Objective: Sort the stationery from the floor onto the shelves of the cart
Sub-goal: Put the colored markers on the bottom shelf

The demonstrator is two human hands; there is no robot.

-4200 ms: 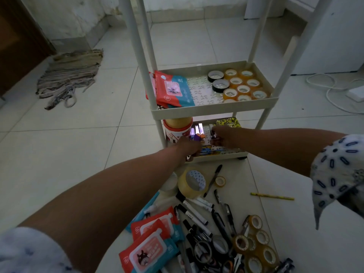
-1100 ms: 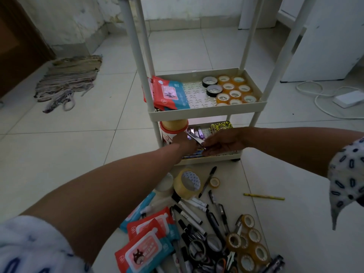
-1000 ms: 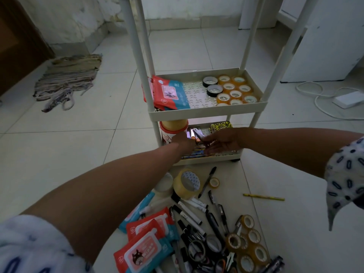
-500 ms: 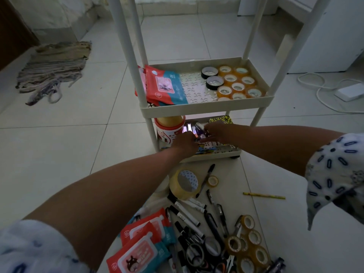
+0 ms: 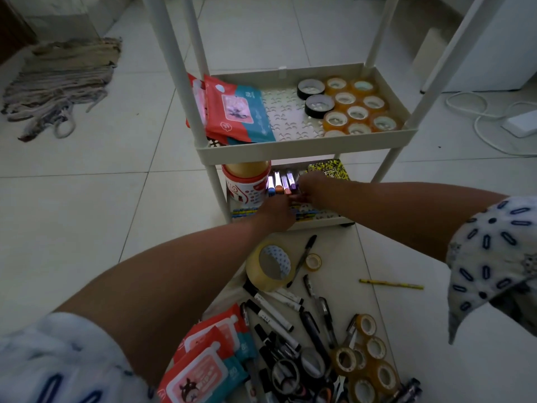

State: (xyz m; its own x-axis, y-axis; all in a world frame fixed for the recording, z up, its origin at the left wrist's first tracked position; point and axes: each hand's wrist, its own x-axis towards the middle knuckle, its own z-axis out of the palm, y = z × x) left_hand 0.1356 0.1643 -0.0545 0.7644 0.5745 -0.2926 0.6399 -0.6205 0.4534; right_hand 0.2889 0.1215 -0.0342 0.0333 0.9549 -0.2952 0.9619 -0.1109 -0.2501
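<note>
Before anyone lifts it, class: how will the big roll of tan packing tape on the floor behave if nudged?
The packing tape roll stands tilted on its edge, so it would probably roll or topple flat. Its thick round body looks rigid, easy to grip through the open core.

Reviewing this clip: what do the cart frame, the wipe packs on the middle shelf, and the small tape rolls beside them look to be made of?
Cart: probably matte cream moulded plastic, given its one-piece tray walls and perforated floor.
Wipe packs: soft glossy plastic film, printed red and teal, with creases that catch light.
Small tape rolls: amber see-through film, likely clear adhesive tape on pale cores; the two black rolls look opaque, material unclear.
</note>
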